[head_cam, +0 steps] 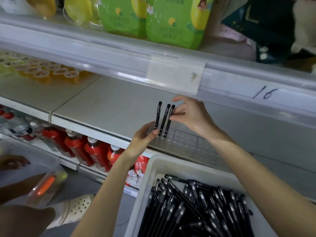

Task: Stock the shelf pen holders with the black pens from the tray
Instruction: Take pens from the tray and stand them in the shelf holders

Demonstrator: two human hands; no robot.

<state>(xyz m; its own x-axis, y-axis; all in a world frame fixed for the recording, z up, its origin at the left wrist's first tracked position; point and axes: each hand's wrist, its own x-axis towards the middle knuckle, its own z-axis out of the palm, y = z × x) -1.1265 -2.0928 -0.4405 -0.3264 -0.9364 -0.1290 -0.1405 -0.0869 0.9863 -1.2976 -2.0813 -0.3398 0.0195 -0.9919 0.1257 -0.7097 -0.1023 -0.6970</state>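
Three black pens stand upright in a clear plastic pen holder (186,138) lying along the front of the grey shelf (106,103). My right hand (191,115) pinches the rightmost pen (170,119) near its cap. The left pen (157,115) and middle pen (164,118) stand free. My left hand (145,135) grips the holder's left end. A white tray (153,170) at the bottom right holds several loose black pens (196,207).
The upper shelf rail (119,55) with a clear label sleeve (174,76) hangs just above my right hand. Red bottles (95,151) fill the lower shelf, green pouches (171,21) the top one. Another person's hand (12,162) and a clear bin (30,161) are at left.
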